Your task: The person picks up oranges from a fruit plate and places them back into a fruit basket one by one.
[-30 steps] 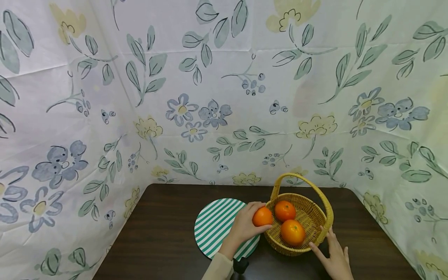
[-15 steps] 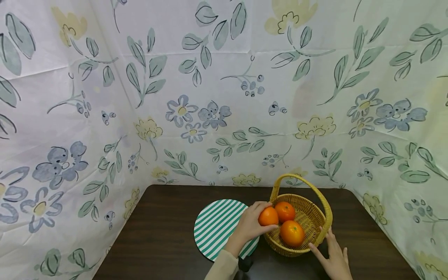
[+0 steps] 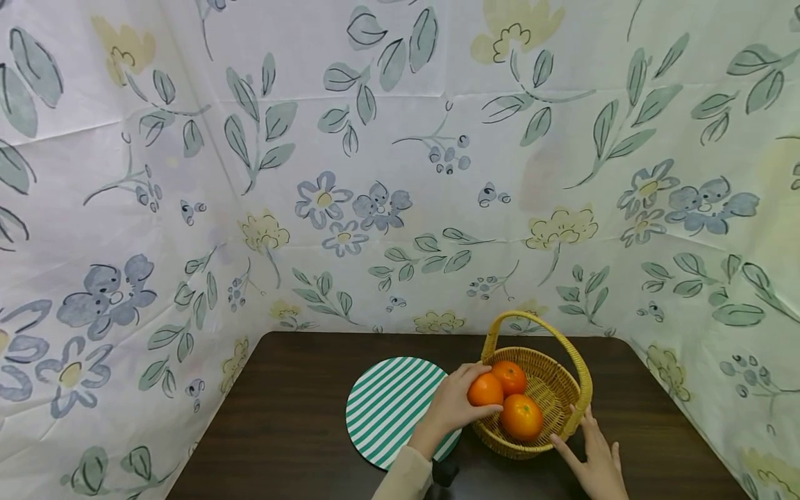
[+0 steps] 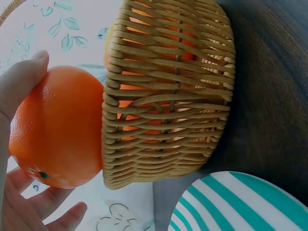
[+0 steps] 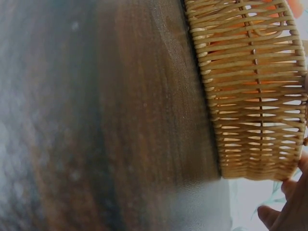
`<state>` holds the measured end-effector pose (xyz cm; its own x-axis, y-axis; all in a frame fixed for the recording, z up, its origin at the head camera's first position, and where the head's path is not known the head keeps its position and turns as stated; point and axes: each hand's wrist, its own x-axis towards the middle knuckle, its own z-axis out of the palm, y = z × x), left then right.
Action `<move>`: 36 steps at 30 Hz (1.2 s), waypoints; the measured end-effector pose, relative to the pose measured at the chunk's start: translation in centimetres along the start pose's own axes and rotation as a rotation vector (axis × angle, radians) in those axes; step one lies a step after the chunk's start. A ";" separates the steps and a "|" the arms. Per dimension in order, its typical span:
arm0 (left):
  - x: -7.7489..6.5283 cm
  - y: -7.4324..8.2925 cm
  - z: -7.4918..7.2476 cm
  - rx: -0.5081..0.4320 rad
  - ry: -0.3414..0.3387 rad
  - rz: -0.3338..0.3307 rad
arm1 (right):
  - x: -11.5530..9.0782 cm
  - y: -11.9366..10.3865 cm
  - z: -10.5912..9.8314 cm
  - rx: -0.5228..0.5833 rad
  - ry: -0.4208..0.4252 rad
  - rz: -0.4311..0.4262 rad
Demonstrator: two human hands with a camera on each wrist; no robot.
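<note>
My left hand point(image 3: 451, 405) grips an orange point(image 3: 485, 390) between thumb and fingers at the left rim of a yellow wicker basket point(image 3: 553, 368) with a tall handle. In the left wrist view, this orange point(image 4: 60, 127) is right at the rim. Two more oranges lie inside the basket, one point(image 3: 510, 377) farther back and one point(image 3: 522, 417) in front. My right hand point(image 3: 596, 455) touches the basket's right side by the handle's base, thumb and fingers spread. In the right wrist view, fingertips point(image 5: 288, 188) meet the woven wall point(image 5: 250, 96).
A round board point(image 3: 394, 410) with green and white stripes lies left of the basket, partly behind my left forearm. Both stand on a dark wooden table point(image 3: 281, 417). Floral cloth point(image 3: 400, 173) hangs behind and at the sides.
My left hand has moved right with the orange, from over the board's edge to over the basket's left rim. The right hand and basket have stayed put.
</note>
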<state>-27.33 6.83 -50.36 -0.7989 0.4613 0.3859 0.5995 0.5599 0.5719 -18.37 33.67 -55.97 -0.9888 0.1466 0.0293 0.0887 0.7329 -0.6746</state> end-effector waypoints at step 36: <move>0.3 -1.5 2.7 0.044 -0.049 0.033 | 0.0 0.0 0.2 -0.003 0.001 0.016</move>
<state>-28.27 8.01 -53.07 -0.7763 0.5122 0.3674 0.6276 0.5732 0.5269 -18.36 33.59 -56.12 -0.9870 0.1592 0.0196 0.1048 0.7325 -0.6727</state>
